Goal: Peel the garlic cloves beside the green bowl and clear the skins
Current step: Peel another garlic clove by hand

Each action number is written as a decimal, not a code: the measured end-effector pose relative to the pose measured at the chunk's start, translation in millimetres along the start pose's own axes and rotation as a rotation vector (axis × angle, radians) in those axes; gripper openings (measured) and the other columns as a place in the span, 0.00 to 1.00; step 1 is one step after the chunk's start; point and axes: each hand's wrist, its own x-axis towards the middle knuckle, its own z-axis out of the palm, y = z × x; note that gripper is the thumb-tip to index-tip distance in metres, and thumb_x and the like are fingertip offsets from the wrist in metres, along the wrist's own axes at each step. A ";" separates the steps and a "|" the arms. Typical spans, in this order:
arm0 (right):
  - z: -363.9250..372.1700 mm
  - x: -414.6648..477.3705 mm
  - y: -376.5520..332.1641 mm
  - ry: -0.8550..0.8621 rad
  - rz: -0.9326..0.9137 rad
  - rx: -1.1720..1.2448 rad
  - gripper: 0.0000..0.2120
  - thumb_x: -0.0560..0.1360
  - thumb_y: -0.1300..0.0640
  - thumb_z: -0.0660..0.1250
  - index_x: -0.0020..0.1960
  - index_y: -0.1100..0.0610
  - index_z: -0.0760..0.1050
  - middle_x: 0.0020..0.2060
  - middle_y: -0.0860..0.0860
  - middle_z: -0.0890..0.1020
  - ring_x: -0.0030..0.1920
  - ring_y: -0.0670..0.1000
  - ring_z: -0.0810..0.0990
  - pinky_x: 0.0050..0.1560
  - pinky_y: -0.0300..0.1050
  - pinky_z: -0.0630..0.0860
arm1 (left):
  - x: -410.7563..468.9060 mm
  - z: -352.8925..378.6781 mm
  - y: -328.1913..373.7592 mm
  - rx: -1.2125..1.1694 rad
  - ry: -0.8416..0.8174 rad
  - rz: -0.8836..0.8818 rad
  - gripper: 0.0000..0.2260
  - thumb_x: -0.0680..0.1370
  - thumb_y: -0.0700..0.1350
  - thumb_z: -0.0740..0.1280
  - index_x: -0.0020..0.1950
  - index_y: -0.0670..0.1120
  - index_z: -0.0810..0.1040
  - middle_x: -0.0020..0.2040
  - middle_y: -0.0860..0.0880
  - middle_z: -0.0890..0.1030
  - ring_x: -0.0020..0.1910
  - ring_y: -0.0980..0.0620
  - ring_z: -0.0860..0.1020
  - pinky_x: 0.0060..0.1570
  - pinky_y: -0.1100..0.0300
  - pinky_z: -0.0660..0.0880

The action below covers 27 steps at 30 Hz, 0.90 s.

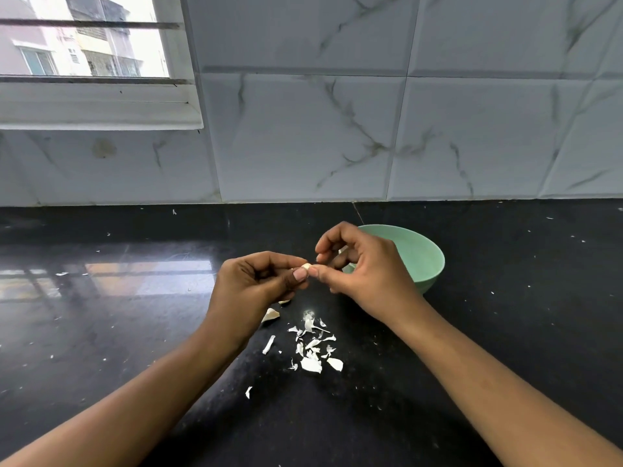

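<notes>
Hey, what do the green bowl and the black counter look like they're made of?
Green bowl: probably plastic or melamine, matte pastel surface, thin even rim. Black counter: likely polished granite; glossy, speckled, mirrors the window.

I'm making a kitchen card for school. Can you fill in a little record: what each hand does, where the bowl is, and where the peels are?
left hand: pinches the garlic clove
right hand: pinches the same clove from the other side
green bowl: on the black counter, behind the right hand
skins: loose on the counter, nearer than the hands, outside the bowl
wall: white marbled tiles
</notes>
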 end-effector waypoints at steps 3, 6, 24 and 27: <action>2.5 -0.7 -0.6 0.004 0.031 0.141 0.11 0.68 0.64 0.75 0.44 0.55 0.74 0.35 0.48 0.81 0.35 0.46 0.82 0.37 0.44 0.81 | 0.2 0.6 1.1 0.026 0.028 0.013 0.06 0.67 0.39 0.73 0.43 0.43 0.83 0.36 0.44 0.85 0.36 0.53 0.83 0.38 0.62 0.79; 6.5 -2.6 -1.8 0.007 0.013 0.141 0.12 0.69 0.63 0.75 0.46 0.55 0.73 0.36 0.48 0.81 0.37 0.46 0.82 0.41 0.45 0.82 | -1.2 -0.4 2.4 0.072 0.023 0.035 0.06 0.68 0.36 0.74 0.43 0.42 0.83 0.36 0.46 0.85 0.35 0.55 0.83 0.38 0.63 0.79; 8.9 -1.0 0.9 -0.140 0.006 0.076 0.15 0.75 0.66 0.67 0.53 0.53 0.65 0.40 0.50 0.74 0.39 0.49 0.76 0.32 0.42 0.81 | -2.3 -1.8 3.3 0.204 0.042 0.108 0.06 0.68 0.38 0.74 0.42 0.47 0.85 0.36 0.49 0.85 0.34 0.48 0.82 0.39 0.55 0.79; 11.2 -3.0 2.4 -0.140 0.004 0.078 0.13 0.76 0.66 0.65 0.53 0.53 0.65 0.40 0.49 0.74 0.39 0.51 0.77 0.32 0.42 0.81 | -1.9 -1.8 2.7 0.204 0.045 0.103 0.06 0.68 0.38 0.75 0.42 0.48 0.85 0.35 0.49 0.85 0.33 0.51 0.81 0.39 0.56 0.79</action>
